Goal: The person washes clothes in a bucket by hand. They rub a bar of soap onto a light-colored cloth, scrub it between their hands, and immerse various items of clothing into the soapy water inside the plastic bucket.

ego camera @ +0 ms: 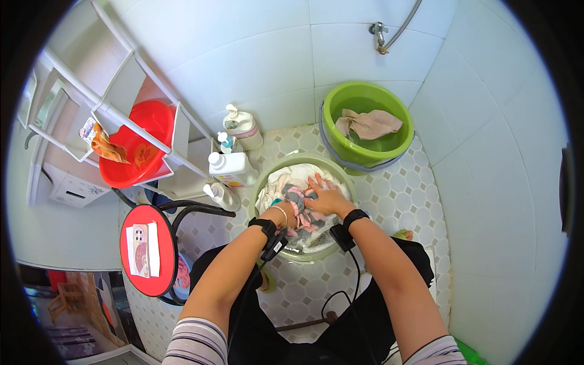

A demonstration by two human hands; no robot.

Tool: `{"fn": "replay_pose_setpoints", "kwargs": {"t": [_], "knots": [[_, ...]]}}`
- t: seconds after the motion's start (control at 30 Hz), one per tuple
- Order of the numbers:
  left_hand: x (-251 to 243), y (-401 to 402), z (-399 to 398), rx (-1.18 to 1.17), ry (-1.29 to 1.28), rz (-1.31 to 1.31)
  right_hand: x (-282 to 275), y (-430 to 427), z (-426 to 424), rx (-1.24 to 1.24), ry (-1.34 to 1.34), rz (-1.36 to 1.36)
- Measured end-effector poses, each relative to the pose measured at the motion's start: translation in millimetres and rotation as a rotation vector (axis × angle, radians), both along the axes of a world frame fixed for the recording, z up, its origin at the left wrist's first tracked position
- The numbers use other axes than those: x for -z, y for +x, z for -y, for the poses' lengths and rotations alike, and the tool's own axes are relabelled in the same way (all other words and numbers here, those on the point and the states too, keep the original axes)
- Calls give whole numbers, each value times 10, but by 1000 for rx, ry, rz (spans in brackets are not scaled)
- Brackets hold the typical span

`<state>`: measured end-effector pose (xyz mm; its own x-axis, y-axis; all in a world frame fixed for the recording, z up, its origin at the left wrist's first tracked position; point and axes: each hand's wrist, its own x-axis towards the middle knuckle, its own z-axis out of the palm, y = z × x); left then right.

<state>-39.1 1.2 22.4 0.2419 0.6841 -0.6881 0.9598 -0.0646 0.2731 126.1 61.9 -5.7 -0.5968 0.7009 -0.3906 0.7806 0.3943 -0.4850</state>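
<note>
A pale green plastic basin (343,169) on the floor holds wet laundry and sudsy water. My left hand (286,214) grips a pink and grey garment (299,203) inside it; the fingers are partly hidden by folds. My right hand (327,199) lies at the right of that garment, its fingers spread over foamy white cloth (292,174). A scrap of teal cloth shows beside my left hand. Both wrists carry black straps with small cabled devices.
Behind on the right, a green bucket (331,145) holds water and beige cloth (372,124). Several bottles, including a white jug (233,168), stand left of the basin. A red-topped stool (169,260) bears a phone (141,251). A white rack holds a red basin (159,114). Cables hang between my legs.
</note>
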Motion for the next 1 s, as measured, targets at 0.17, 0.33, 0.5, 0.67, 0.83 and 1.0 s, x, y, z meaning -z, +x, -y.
{"fn": "replay_pose_setpoints", "kwargs": {"t": [0.17,0.33,0.5,0.67,0.83,1.0], "knots": [[27,-114,51,-98,-103,-9,-14,-94,-12,-84,-69,43],[-109,-72,5,-215,-174,123,42,-29,-87,-32,-261,94],[56,-34,-49,172,94,71,67,-2,-83,53,-328,29],[396,-151,-4,90,161,64,-146,-96,17,138,-249,-53],[268,-73,14,19,92,-59,-208,109,185,188,186,-168],[-242,95,-120,194,166,-84,30,492,-73,282,39,-399]]}}
